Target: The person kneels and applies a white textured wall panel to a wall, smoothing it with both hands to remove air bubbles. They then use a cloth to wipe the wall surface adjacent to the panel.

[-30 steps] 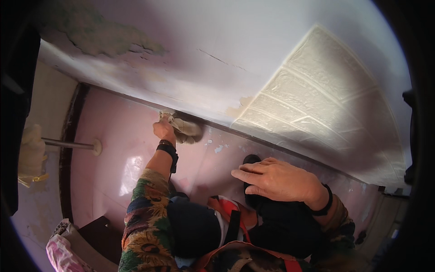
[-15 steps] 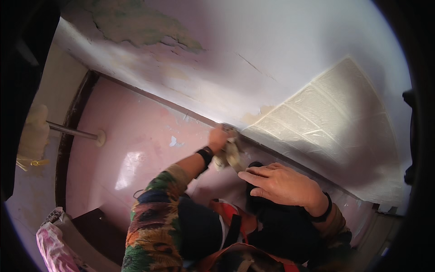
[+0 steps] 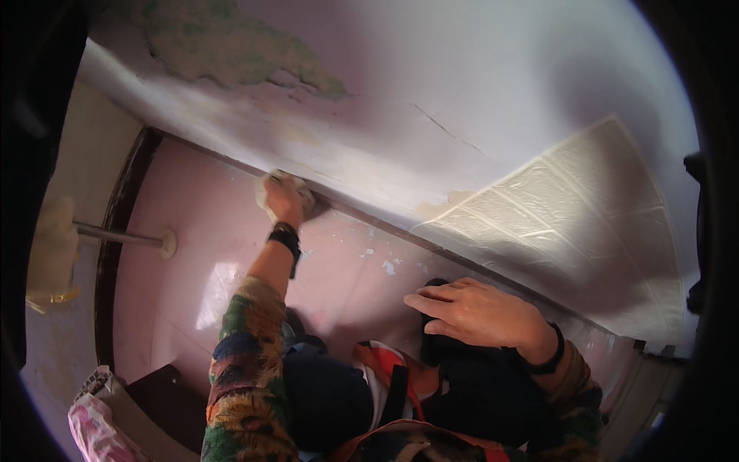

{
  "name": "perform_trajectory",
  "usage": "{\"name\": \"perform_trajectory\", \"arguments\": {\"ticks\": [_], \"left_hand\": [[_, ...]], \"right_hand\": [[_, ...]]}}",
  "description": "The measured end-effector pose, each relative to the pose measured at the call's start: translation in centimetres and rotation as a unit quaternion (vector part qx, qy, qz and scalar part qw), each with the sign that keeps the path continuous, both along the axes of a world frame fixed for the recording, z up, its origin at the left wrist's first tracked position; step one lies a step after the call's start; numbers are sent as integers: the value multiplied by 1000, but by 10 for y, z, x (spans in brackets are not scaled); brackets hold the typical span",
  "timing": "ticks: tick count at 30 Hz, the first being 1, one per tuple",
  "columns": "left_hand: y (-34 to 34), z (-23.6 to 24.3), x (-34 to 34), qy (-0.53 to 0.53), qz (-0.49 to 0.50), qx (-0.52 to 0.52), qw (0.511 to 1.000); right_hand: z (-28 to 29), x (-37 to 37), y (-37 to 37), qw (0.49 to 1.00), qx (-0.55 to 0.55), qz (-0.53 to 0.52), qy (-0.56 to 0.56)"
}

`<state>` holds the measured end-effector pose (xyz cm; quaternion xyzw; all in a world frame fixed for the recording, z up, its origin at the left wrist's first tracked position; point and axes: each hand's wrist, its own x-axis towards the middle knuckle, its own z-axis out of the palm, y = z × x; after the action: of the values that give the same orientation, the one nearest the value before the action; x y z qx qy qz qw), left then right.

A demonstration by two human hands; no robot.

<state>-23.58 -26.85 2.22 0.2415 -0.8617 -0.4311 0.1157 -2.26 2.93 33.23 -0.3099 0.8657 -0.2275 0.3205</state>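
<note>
My left hand (image 3: 282, 202) is closed on a pale, crumpled rag (image 3: 263, 202). It presses the rag to the pink floor (image 3: 192, 208) where the floor meets the brownish skirting strip (image 3: 369, 221). My right hand (image 3: 485, 312) lies over my bent right knee, its fingers stretched out and holding nothing. Pale paint flakes (image 3: 389, 267) are scattered on the floor between the two hands, along the foot of the wall.
On the wall, a brick-pattern white panel (image 3: 570, 200) stands to the right and a peeling greenish patch (image 3: 231, 50) to the upper left. A metal pole (image 3: 123, 235) with a round base is at left. Pink-and-white fabric (image 3: 96, 427) hangs at lower left.
My left hand has slid the rag leftward along the skirting, and more flakes show on the floor behind it. My right hand has stayed on the knee.
</note>
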Motion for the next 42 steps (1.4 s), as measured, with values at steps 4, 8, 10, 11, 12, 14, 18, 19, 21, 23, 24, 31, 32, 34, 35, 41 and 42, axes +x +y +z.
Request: {"name": "perform_trajectory", "arguments": {"ticks": [4,8,10,11,12,14,18,19,21,23,24,31,32,34,35,41,42], "left_hand": [[74,14,76,-99,-268,17,958],[127,29,117,-115,-424,76,895],[122,28,102,-135,-413,98,895],[113,27,91,-145,-405,107,897],[98,25,77,-139,-375,84,913],[56,25,52,-120,-300,58,945],[-16,36,3,-66,-197,93,974],[-26,38,-7,-63,-187,117,973],[-38,37,-16,-65,-180,125,974],[-45,26,-24,-63,-195,96,974],[-49,18,-26,-70,-185,108,974],[-137,-4,-75,63,-76,187,977],[-154,3,-85,64,-66,148,985],[-174,14,-106,48,92,161,981],[-181,15,-114,52,151,154,975],[-160,-14,-117,-25,69,-124,990],[-148,-18,-109,26,50,-86,995]], "right_hand": [[-4,-7,-11,998,38,16,-37],[-8,-15,-15,999,21,32,-34],[-10,-16,-12,1000,0,7,-6],[-11,-16,-10,999,-27,-3,20],[-12,-18,-6,1000,-23,-7,14],[-13,-20,-2,1000,-19,-15,-2],[-15,-27,-1,1000,1,-11,-13],[-15,-29,-3,1000,-2,-7,-19],[-14,-34,-6,999,10,1,-47],[-13,-39,-8,996,39,1,-85],[-12,-40,-7,996,48,-3,-78],[-22,-52,-7,999,-5,-28,-38],[-23,-54,-8,999,2,-24,-39],[-23,-58,-8,998,8,-26,-63],[-23,-59,-11,997,8,-27,-68],[-30,-67,-16,996,11,-26,-79],[-30,-66,-17,997,11,-19,-72]]}}
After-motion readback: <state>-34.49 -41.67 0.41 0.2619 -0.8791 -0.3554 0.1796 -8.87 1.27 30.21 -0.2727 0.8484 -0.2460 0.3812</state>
